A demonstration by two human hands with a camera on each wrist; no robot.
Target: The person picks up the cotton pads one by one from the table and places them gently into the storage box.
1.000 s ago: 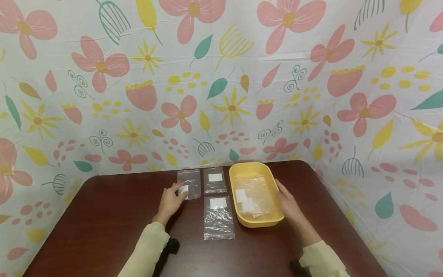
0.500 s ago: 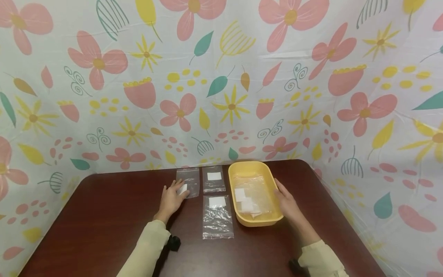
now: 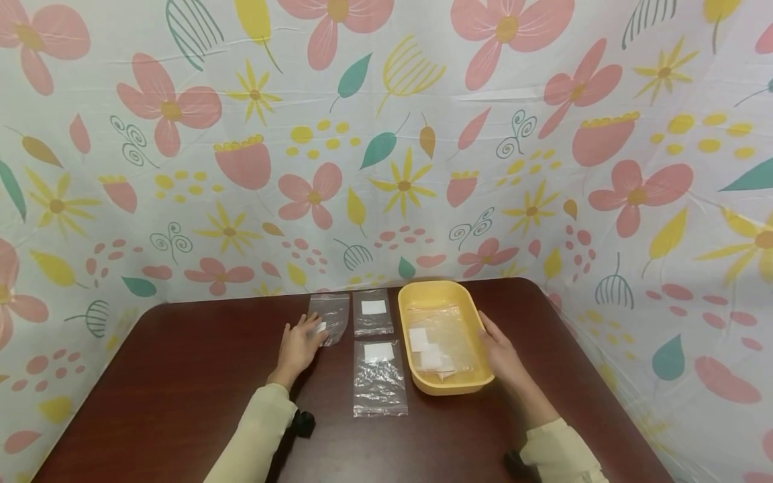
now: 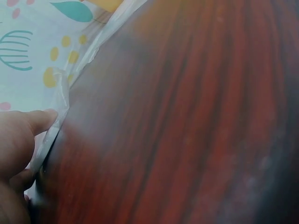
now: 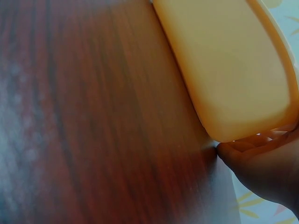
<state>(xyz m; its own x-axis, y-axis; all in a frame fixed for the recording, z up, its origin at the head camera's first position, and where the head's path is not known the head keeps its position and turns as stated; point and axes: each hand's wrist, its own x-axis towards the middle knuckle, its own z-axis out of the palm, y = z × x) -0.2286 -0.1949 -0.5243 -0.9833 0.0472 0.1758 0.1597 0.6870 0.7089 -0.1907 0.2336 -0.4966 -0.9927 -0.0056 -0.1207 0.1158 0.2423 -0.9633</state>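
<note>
My left hand (image 3: 315,330) lies on the near end of a small clear plastic bag (image 3: 335,310) with a white label. It pinches that end, which curls up off the table. In the left wrist view the thumb and fingers of that hand (image 4: 31,150) hold the bag's raised edge (image 4: 60,95). My right hand (image 3: 492,339) grips the right rim of a yellow tray (image 3: 423,290). The right wrist view shows the thumb of that hand (image 5: 252,145) against the tray's outer wall (image 5: 224,70). Several similar bags (image 3: 441,339) lie inside the tray.
Two more labelled bags lie flat on the dark wooden table (image 3: 181,376), one at the back (image 3: 373,315) and one nearer me (image 3: 379,382), between the held bag and the tray. A flowered sheet (image 3: 386,134) walls the table's back and sides.
The left hand's fingers have closed on the bag's near end and drawn it up, so the bag looks shorter and curled. The right hand and tray have stayed put.
</note>
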